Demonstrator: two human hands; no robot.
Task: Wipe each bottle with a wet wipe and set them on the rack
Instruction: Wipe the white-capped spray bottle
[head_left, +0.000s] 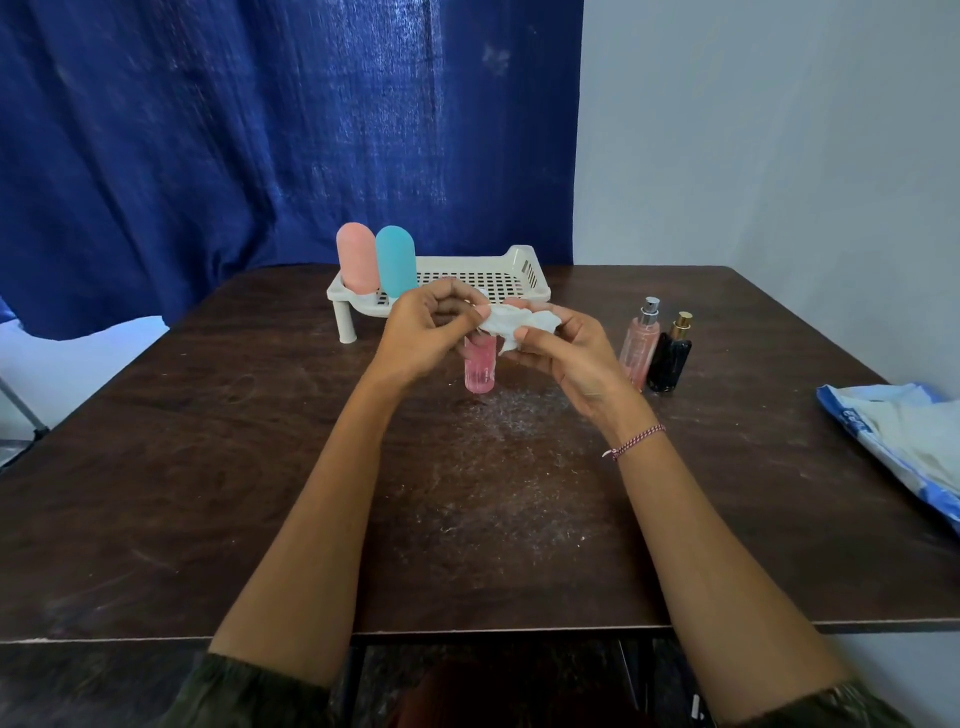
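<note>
Across the dark wooden table (208, 493), a white slotted rack (467, 275) stands at the far edge. A pink capsule bottle (357, 257) and a teal capsule bottle (396, 262) stand upright at its left end. A wipe pack (904, 441) lies far right. The left hand (421, 332) and right hand (566, 353) each pinch the crumpled wet wipe (511, 322). Just below it is a small pink bottle (479, 371), its top hidden. A pink spray bottle (640, 348) and a black bottle (670, 364) stand touching, right.
</note>
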